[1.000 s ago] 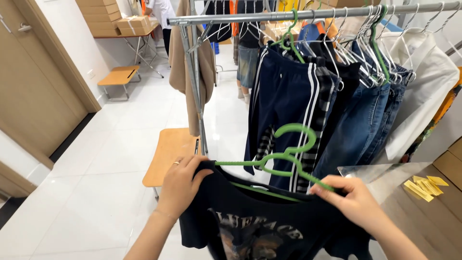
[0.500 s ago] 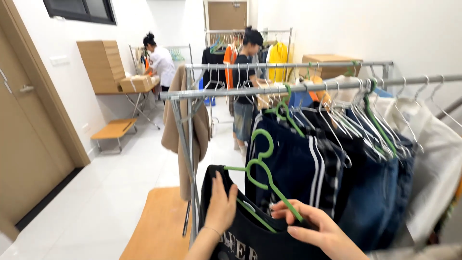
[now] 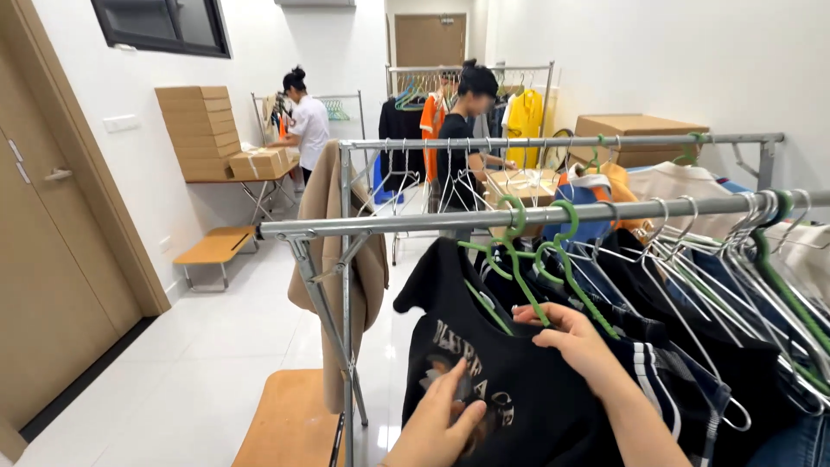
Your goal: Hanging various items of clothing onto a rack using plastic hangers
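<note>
Nearest the camera, the left hand (image 3: 439, 424) is lying flat against the front of a black printed T-shirt (image 3: 493, 380), its fingers stretched out loosely over the pale chest graphic and gripping nothing. Just above it, the right hand (image 3: 575, 342) is resting on the shirt's shoulder, its fingers curling round the lower arm of a green hanger (image 3: 516, 259) and pinching it together with the fabric at the neckline. The shirt is hanging on that hanger, whose hook is sitting over the near steel rail (image 3: 536, 214), at the left end of a tightly packed row of dark garments (image 3: 692, 346) on wire and green hangers. A tan coat (image 3: 333, 251) is draping over the rack's upright post to the left, and a low wooden bench (image 3: 290, 424) is standing on the white tiled floor beneath it. Beyond, a person in a black top (image 3: 462, 143) is standing behind a second rail, beside a yellow garment (image 3: 524, 117). Farthest back on the left, a person in a white shirt (image 3: 307, 125) is working at a folding table with stacked cardboard boxes (image 3: 203, 130)
</note>
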